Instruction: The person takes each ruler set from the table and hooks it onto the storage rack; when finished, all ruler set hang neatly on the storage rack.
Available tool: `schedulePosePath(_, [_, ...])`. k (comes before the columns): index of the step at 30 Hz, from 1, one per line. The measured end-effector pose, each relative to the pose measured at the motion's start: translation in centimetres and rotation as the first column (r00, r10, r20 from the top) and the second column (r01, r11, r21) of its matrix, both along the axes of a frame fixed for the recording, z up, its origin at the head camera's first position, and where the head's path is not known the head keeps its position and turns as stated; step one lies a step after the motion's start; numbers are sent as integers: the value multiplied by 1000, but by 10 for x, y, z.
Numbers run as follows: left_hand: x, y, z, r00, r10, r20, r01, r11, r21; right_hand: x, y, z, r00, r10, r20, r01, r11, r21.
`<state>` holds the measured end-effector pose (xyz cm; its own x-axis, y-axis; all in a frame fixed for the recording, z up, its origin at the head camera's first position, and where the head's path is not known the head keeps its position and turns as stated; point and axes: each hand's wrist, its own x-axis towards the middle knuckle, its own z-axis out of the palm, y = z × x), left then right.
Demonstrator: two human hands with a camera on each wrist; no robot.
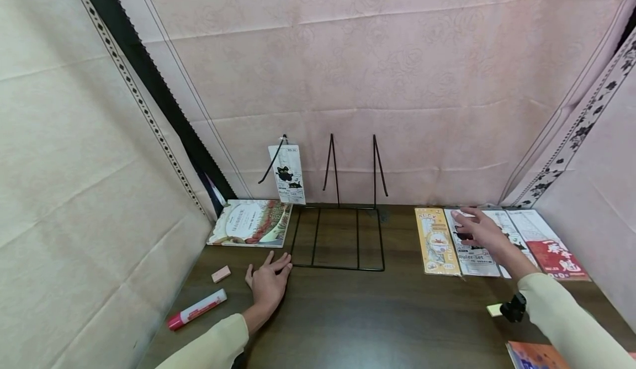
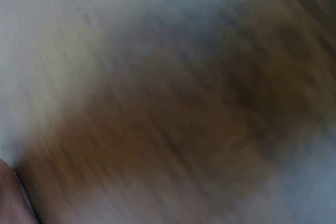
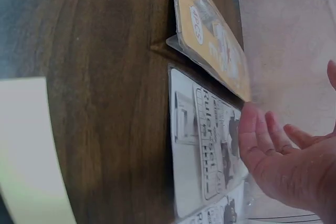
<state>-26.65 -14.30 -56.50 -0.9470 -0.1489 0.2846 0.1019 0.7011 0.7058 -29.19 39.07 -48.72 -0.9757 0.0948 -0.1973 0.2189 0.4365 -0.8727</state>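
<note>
My left hand (image 1: 268, 286) rests on the table with its fingertips at the front left corner of a black wire display rack (image 1: 338, 269). The left wrist view is mostly blurred wood, with a bit of skin at the lower left edge. My right hand (image 1: 479, 230) hovers over a white ruler set packet (image 1: 477, 262), fingers extended and holding nothing; in the right wrist view the fingertips are beside that packet's far end. To its left lies a yellow packet (image 1: 437, 242). One cat-printed ruler set packet (image 1: 290, 164) hangs on the rack's left hook.
A second white packet (image 1: 517, 239) and a red-and-white packet (image 1: 556, 253) lie farther right. A picture booklet (image 1: 253, 222) is left of the rack, near a pink eraser (image 1: 221, 274) and a glue stick (image 1: 197, 309). Sticky notes (image 1: 494, 310) and an orange booklet (image 1: 536, 355) lie near my right arm.
</note>
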Motion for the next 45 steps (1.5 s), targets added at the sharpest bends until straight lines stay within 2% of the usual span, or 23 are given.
schedulePosePath(5, [1, 0, 0, 1000, 3, 4, -3, 1000, -3, -2, -1, -3, 996, 34, 84, -33, 999, -15])
schedulePosePath(13, [2, 1, 1, 1000, -1, -2, 1, 1000, -1, -5, -4, -8, 992, 43, 119, -45, 999, 18])
schedulePosePath(21, [0, 2, 1, 1000, -12, -8, 12, 1000, 7, -7, -15, -7, 992, 30, 119, -41, 995, 89])
schedulePosePath(27, [-1, 3, 1, 1000, -12, -13, 12, 1000, 16, -17, -23, -11, 993, 22, 116, -41, 986, 163])
schedulePosePath(35, [-1, 2, 0, 1000, -10, -7, 10, 1000, 21, -27, -39, -23, 996, 86, 20, -88, 967, 241])
schedulePosePath(39, [-1, 1, 0, 1000, -8, -4, 8, 1000, 21, -29, -47, -25, 995, 103, 2, -100, 967, 232])
schedulePosePath(45, [-1, 0, -1, 1000, -1, -4, 1, 1000, 5, -29, -51, -24, 992, 121, 36, -125, 972, 201])
